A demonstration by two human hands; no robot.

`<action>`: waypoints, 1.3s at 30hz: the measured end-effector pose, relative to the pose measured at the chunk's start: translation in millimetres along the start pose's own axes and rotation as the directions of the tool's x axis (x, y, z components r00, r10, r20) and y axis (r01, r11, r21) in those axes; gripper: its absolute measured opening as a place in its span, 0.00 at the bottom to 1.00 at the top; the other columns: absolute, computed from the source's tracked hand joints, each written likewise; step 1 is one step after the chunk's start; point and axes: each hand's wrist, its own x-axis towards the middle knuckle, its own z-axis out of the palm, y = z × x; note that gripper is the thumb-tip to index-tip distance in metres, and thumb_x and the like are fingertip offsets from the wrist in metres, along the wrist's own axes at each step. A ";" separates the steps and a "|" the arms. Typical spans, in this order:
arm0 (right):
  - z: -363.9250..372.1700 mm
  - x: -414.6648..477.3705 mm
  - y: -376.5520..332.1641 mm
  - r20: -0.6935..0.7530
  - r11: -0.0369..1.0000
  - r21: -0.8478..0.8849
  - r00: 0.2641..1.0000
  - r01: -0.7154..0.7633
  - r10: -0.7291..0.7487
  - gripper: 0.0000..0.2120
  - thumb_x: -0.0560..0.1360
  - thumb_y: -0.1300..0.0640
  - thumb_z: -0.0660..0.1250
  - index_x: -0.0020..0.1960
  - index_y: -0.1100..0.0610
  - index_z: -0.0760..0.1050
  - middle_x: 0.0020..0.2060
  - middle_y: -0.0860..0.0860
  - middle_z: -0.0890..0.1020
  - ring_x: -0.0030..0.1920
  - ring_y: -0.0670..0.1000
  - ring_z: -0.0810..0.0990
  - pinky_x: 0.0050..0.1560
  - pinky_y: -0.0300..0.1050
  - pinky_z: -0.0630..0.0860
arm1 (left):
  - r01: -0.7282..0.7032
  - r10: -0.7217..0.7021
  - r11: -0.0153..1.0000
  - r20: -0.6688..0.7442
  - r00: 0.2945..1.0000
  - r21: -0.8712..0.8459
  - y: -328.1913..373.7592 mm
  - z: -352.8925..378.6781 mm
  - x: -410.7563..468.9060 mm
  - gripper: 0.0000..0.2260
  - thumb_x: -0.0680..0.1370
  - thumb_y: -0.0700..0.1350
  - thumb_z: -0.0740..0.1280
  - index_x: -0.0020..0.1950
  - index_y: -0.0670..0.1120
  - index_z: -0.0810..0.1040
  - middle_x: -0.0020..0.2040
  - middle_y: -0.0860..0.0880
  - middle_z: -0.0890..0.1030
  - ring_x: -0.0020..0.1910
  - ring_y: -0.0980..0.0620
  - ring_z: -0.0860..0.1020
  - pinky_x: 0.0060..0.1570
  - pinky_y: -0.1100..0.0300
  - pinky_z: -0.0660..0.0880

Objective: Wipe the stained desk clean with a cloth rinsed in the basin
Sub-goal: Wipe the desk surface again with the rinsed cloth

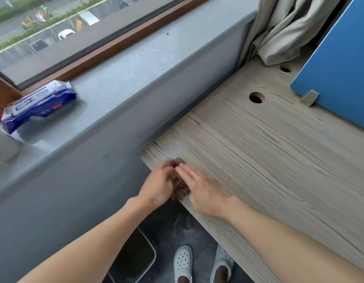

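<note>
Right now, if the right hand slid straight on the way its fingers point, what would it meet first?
Probably the brown cloth, bunched at the desk corner in the left hand; the straight fingers of the right hand seem to reach it, though blur hides contact.

Soft daylight comes through the window (54,27) at eleven o'clock and lights the grey sill (136,68) and the pale wooden desk (279,160) evenly. The deepest shadow lies under the desk at six o'clock. Motion blur smears the left hand (156,186), the right hand (203,190) and the brown cloth (179,189) between them. Wide-angle distortion bows straight edges toward the borders, strongest at nine o'clock.
</note>
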 end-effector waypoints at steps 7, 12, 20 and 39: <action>20.4 13.4 -2.1 0.259 0.966 -0.245 0.954 -0.087 0.152 0.31 0.84 0.45 0.52 0.82 0.47 0.42 0.81 0.53 0.38 0.80 0.52 0.37 0.79 0.51 0.45 | -0.035 -0.020 0.934 0.151 0.988 0.355 -7.3 -5.3 14.4 0.19 0.77 0.39 0.60 0.65 0.47 0.81 0.72 0.48 0.71 0.72 0.47 0.66 0.71 0.56 0.63; 7.9 1.5 17.7 0.252 0.940 -0.299 0.936 -0.167 0.246 0.30 0.85 0.45 0.50 0.82 0.50 0.42 0.81 0.54 0.38 0.80 0.54 0.39 0.79 0.53 0.47 | -0.070 -0.021 0.924 0.234 0.972 0.377 3.8 -9.6 37.1 0.23 0.76 0.40 0.62 0.71 0.51 0.75 0.76 0.48 0.65 0.76 0.47 0.60 0.73 0.52 0.61; 4.3 31.0 -1.7 0.237 0.939 -0.219 0.920 -0.264 0.313 0.31 0.84 0.45 0.51 0.82 0.50 0.42 0.80 0.57 0.38 0.79 0.65 0.38 0.78 0.61 0.46 | 0.087 -0.245 0.824 0.213 0.946 0.560 0.6 -16.5 74.7 0.30 0.70 0.62 0.71 0.63 0.48 0.66 0.67 0.48 0.63 0.71 0.45 0.62 0.67 0.45 0.67; -63.6 113.4 104.5 0.173 0.874 -0.262 0.870 -0.410 0.461 0.33 0.83 0.40 0.49 0.81 0.48 0.37 0.79 0.55 0.34 0.79 0.63 0.36 0.79 0.61 0.44 | 0.026 -0.165 0.725 0.137 0.977 0.688 -5.3 -30.0 126.9 0.49 0.64 0.50 0.81 0.78 0.45 0.57 0.75 0.49 0.60 0.75 0.46 0.59 0.67 0.50 0.66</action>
